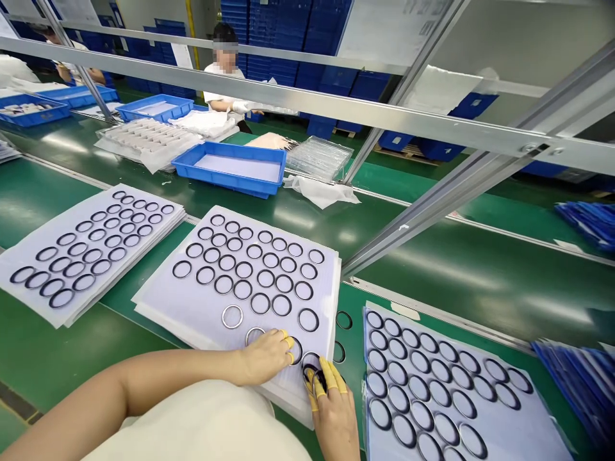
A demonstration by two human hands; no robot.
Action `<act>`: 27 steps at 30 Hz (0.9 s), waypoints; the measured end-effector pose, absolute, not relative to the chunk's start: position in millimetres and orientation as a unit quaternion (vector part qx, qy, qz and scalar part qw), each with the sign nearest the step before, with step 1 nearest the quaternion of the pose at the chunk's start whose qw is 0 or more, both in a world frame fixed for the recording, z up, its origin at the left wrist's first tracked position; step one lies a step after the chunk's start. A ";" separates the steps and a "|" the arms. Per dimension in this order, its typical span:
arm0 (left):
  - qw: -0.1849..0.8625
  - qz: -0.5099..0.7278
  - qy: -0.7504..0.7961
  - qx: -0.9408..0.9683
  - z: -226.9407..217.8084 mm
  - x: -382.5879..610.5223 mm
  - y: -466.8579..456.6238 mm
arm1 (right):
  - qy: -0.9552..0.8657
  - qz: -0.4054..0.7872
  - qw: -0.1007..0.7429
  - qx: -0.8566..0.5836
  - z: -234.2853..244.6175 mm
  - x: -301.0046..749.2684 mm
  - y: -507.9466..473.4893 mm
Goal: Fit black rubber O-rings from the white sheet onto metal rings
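My left hand (266,355) rests fingers-down on the near edge of the middle white sheet (192,307), its curled fingertips in yellow cots touching a ring there. My right hand (331,400), also in yellow finger cots, pinches a few dark rings (311,374) at the sheet's near right corner. The sheet carries rows of dark rings (250,262) and two silver rings (232,316). Two loose dark rings (343,319) lie on the green surface beside it.
A left sheet stack (29,291) and a right sheet (519,422) also hold rows of rings. Blue trays (230,168), clear trays (319,157) and a metal frame bar (432,218) lie beyond. Another person (223,77) works across the green belt.
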State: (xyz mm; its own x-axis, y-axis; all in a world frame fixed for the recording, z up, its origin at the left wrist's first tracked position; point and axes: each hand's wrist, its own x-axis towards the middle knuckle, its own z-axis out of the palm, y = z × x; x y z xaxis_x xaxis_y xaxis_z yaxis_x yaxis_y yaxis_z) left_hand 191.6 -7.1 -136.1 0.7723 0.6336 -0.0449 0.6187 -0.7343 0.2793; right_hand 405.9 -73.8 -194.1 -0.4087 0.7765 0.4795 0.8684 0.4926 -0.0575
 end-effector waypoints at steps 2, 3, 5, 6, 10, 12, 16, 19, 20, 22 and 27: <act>0.147 0.033 0.350 0.924 -134.3 188.3 -11.8 | -0.835 -0.096 0.240 -0.486 -194.0 408.9 -73.7; 0.150 0.038 0.364 0.918 -133.6 184.7 -13.6 | -0.835 -0.094 0.246 -0.483 -194.3 410.3 -73.0; 0.158 0.045 0.402 0.901 -132.7 173.5 -17.1 | -0.833 -0.092 0.259 -0.480 -195.2 412.5 -70.7; 0.163 0.046 0.421 0.891 -132.8 166.8 -18.8 | -0.831 -0.090 0.265 -0.480 -195.7 413.1 -69.0; 0.198 0.048 0.471 0.858 -135.0 145.0 -25.5 | -0.828 -0.084 0.279 -0.479 -195.8 408.1 -60.1; 0.224 0.055 0.484 0.844 -134.3 141.9 -28.2 | -0.829 -0.076 0.288 -0.473 -193.9 400.5 -54.9; 0.290 0.092 0.512 0.803 -127.4 144.9 -29.8 | -0.824 -0.056 0.311 -0.471 -187.7 385.8 -44.9; 0.340 0.114 0.537 0.764 -127.3 144.8 -24.7 | -0.821 -0.053 0.312 -0.474 -185.0 382.4 -40.8; 0.352 0.115 0.544 0.753 -129.5 143.9 -22.0 | -0.823 -0.055 0.311 -0.473 -184.9 382.0 -40.3; 0.362 0.115 0.557 0.738 -135.6 141.9 -16.9 | -0.828 -0.062 0.305 -0.466 -185.6 380.3 -40.4; 0.311 0.126 0.584 0.740 -142.2 142.6 -16.6 | -0.847 -0.083 0.270 -0.451 -187.2 369.7 -42.3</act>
State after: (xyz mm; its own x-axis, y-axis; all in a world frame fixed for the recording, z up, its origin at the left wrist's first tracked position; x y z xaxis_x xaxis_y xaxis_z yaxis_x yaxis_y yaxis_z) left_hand 142.6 -16.6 -142.2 0.2869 0.9418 -0.1753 0.7847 -0.1260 0.6070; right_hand 369.7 -42.3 -187.2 -0.4477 0.7189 0.5317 0.8084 0.5796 -0.1029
